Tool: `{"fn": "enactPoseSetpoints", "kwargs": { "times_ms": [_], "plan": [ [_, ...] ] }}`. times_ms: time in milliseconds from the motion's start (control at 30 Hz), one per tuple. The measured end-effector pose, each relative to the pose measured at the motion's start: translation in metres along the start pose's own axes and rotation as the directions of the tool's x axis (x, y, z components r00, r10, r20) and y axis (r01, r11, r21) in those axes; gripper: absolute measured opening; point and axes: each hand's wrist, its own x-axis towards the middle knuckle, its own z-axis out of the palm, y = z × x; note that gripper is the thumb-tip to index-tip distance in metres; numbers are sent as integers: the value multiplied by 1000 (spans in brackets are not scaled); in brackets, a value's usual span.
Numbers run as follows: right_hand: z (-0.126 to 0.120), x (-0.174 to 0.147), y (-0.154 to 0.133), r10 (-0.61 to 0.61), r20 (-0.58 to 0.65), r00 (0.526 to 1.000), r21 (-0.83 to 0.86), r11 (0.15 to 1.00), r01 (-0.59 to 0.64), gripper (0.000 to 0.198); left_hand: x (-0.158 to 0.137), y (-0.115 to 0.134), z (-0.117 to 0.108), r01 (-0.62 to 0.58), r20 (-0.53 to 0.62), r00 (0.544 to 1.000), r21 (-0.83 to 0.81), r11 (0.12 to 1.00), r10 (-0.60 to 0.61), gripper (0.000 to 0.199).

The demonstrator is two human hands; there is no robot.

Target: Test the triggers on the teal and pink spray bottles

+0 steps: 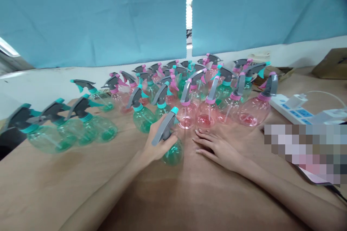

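My left hand (158, 142) is closed around the neck of a green spray bottle (173, 154), which stands on the wooden table (162, 202) with its grey and turquoise head showing above my fingers. My right hand (217, 148) rests on the table with fingers stretched out, holding nothing. Just beyond its fingertips stands a pink spray bottle (206, 113) with a grey trigger head and pink collar. Another green spray bottle (143, 117) is close behind my left hand.
Several pink and green spray bottles crowd the table's back. More green bottles (48, 137) stand at the left. On the right are a white power strip (292, 110) with plugs, a device (316, 177) with a blurred-out screen, and a cardboard box (332, 63). Blue cloth (94, 18) hangs behind.
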Motion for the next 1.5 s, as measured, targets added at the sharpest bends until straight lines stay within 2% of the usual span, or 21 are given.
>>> {"fn": "enactPoseSetpoints", "kwargs": {
  "times_ms": [133,333,733,967,1100,1400,1500],
  "plan": [
    [1,0,1,-3,-13,1000,11,1000,3,44,-1,-2,-2,1,14,1000,-27,1000,0,14],
    [1,0,1,1,-3,1000,1,1000,-1,45,0,-2,-4,-26,-28,999,-10,1000,26,18],
    [3,0,2,-16,-22,1000,6,1000,16,44,-3,0,0,-20,-48,999,-20,1000,19,9],
    [1,1,0,3,7,1000,-6,1000,-3,46,1,-2,2,-44,-25,999,2,999,44,28],
    [0,0,0,-1,9,1000,-5,1000,1,46,0,-6,2,5,-13,1000,-6,1000,-5,26],
    [1,0,0,3,17,1000,-20,1000,-3,47,-1,-9,2,22,6,1000,-39,999,-21,33],
    [1,0,1,-3,13,1000,-15,1000,3,47,-1,-10,2,-6,3,1000,-55,998,6,33]
  ]
}}
